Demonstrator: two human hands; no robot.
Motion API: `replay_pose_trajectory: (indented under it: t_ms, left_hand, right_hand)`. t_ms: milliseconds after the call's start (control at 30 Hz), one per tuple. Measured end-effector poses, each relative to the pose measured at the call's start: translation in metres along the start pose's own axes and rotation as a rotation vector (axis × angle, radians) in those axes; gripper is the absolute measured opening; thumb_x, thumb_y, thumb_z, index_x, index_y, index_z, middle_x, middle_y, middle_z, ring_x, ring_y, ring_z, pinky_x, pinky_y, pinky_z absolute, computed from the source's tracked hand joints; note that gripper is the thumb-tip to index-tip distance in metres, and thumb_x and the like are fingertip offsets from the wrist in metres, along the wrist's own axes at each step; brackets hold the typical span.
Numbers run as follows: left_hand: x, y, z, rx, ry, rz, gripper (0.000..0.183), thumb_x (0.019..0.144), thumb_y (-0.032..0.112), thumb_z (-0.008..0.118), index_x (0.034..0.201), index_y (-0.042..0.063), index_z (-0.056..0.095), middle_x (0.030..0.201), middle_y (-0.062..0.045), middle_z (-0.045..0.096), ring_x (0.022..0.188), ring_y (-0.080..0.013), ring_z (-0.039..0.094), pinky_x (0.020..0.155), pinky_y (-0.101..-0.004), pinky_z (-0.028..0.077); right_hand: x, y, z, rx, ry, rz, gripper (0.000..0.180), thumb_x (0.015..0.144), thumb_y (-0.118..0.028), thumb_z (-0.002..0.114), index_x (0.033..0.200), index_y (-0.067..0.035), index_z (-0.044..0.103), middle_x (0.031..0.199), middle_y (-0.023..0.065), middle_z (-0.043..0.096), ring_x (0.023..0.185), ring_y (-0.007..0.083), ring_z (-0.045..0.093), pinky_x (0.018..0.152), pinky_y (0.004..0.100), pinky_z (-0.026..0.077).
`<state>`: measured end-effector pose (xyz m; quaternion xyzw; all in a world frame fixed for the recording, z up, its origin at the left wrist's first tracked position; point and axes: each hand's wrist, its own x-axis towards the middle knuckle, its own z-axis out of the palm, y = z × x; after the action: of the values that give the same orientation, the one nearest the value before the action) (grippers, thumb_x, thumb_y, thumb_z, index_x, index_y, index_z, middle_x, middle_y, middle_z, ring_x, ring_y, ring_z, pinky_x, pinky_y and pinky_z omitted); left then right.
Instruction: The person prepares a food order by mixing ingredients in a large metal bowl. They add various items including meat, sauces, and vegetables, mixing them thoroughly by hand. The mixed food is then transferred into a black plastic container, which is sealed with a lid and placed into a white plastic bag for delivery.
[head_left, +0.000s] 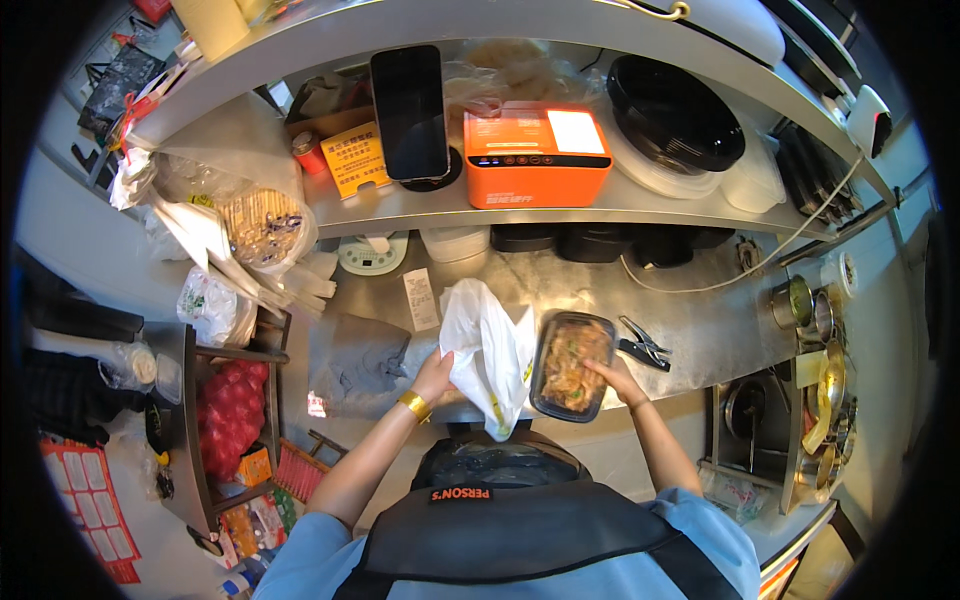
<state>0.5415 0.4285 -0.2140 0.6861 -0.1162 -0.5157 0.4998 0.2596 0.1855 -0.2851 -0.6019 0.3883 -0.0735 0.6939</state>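
Observation:
My left hand (435, 377) grips the edge of a white plastic carrier bag (480, 345), which hangs upright over the front edge of the steel worktable. In my right hand (616, 377) is a black rectangular takeaway container (550, 409) with a clear top, full of brownish cooked food with green bits. My fingers lie over its right side, with the thumb on top. The container is just right of the bag, apart from its opening. Close to the right hand, a single-hole punch or plier-like tool (645, 345) with a black handle lies on the table.
A receipt (421, 300) and a grey cloth (367, 352) lie on the steel worktable (705, 330). On the shelf above stand an orange receipt printer (537, 169), a phone (409, 112) on a stand and black bowls (671, 112). A white cable (705, 289) droops onto the table. Metal pots (787, 304) stand at right.

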Motion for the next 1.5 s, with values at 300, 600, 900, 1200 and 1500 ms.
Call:
replay_pose_trajectory:
  t_ms: [300, 600, 900, 1200, 1500]
  left_hand:
    - [0.035, -0.022, 0.074, -0.159, -0.111, -0.073, 0.037, 0.1, 0.021, 0.038, 0.136, 0.012, 0.032, 0.12, -0.009, 0.054, 0.102, -0.0233, 0.058, 0.077, -0.037, 0.053]
    - [-0.019, -0.015, 0.049, -0.042, 0.079, 0.208, 0.028, 0.094, 0.023, 0.051, 0.107, -0.002, 0.054, 0.078, -0.008, 0.061, 0.051, -0.0129, 0.056, 0.035, -0.0257, 0.044]
    - [-0.036, 0.086, 0.011, -0.282, 0.033, 0.141, 0.025, 0.097, 0.031, 0.047, 0.102, 0.007, 0.053, 0.077, -0.003, 0.059, 0.057, -0.0116, 0.058, 0.041, -0.0245, 0.044]
    - [0.047, 0.08, -0.067, 0.03, 0.249, 0.202, 0.054, 0.096, 0.052, 0.031, 0.094, 0.005, 0.058, 0.075, -0.007, 0.059, 0.06, -0.016, 0.059, 0.052, -0.0301, 0.049]
    - [0.145, -0.026, -0.057, 0.817, 0.762, -0.066, 0.066, 0.07, 0.041, 0.076, 0.11, -0.003, 0.047, 0.112, -0.022, 0.055, 0.105, -0.0345, 0.056, 0.085, -0.0433, 0.048]
  right_hand:
    - [-0.124, -0.109, 0.073, 0.66, -0.107, 0.489, 0.043, 0.093, -0.031, 0.051, 0.123, -0.001, 0.053, 0.117, 0.0105, 0.061, 0.096, 0.0159, 0.061, 0.081, 0.0293, 0.052]
    - [0.046, 0.031, 0.107, 1.075, 0.137, 0.201, 0.03, 0.095, -0.019, 0.047, 0.119, -0.003, 0.051, 0.113, 0.0113, 0.059, 0.099, 0.0256, 0.058, 0.084, 0.0371, 0.05]
    - [0.034, -0.122, 0.091, -0.589, 0.153, -0.295, 0.046, 0.08, -0.023, 0.066, 0.112, 0.007, 0.055, 0.11, 0.0222, 0.061, 0.104, 0.0316, 0.057, 0.089, 0.036, 0.044]
    - [-0.013, -0.207, 0.055, -0.383, 0.21, -0.477, 0.028, 0.093, -0.016, 0.053, 0.107, 0.007, 0.058, 0.091, 0.0158, 0.067, 0.082, 0.0178, 0.064, 0.072, 0.0266, 0.049]
    - [-0.064, -0.054, 0.057, 0.043, 0.373, -0.057, 0.025, 0.091, -0.02, 0.055, 0.07, -0.007, 0.054, 0.061, 0.0019, 0.056, 0.049, 0.0073, 0.049, 0.048, 0.0203, 0.041]
